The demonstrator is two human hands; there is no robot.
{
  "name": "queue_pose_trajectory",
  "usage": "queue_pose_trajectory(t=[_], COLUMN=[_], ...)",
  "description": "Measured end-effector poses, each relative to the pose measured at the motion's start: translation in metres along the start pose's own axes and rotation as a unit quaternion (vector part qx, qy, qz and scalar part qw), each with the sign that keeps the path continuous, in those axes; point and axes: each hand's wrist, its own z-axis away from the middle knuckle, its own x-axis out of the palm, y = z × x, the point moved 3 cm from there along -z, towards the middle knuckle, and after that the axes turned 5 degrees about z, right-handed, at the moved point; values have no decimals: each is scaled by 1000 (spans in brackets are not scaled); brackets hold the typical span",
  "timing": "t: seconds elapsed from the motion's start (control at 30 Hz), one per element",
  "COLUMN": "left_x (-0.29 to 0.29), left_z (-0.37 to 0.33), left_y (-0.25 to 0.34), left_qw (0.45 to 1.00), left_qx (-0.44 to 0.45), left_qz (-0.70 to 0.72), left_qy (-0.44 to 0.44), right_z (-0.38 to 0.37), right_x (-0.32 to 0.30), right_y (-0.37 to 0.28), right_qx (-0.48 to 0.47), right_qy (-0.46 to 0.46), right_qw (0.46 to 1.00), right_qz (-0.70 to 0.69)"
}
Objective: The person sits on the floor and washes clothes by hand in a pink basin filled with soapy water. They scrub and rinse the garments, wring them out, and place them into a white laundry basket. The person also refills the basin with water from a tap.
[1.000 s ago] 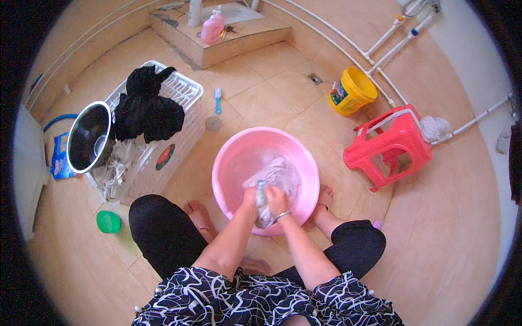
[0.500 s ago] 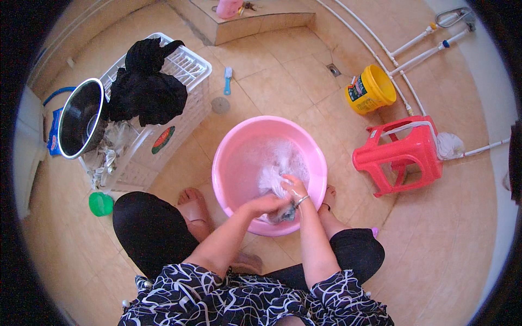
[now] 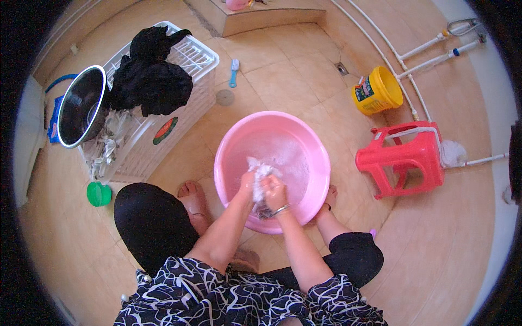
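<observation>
Left hand [image 3: 247,181], right hand [image 3: 275,192] | both gripping white cloth [image 3: 264,170] — bunched between them | over pink basin [image 3: 317,152]

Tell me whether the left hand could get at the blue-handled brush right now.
Probably not without leaning forward: the blue-handled brush lies on the floor beyond the pink basin, and the left hand is occupied, holding white cloth.

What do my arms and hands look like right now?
Black fabric sleeves with white squiggly lines end near the elbows, leaving both forearms bare. The right hand has a thin silver-coloured bangle at its wrist; the left hand shows none. Both hands are ungloved.
</observation>
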Motion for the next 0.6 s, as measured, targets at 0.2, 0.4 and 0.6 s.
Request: queue_pose_trajectory(t=[0.2, 0.4, 0.6], left_x=[35, -17, -57], left_z=[8, -23, -48], left_y=[11, -1, -4], left_qw=[908, 976, 969], left_qx=[240, 84, 96], left_qz=[-342, -127, -161], left_qy=[23, 154, 163], right_z=[-24, -26, -14], right_x=[-33, -72, 20], right_y=[100, 215, 148], right_qx=[135, 265, 207], right_qy=[58, 148, -136], right_qw=[989, 948, 925], right_qz=[30, 97, 289])
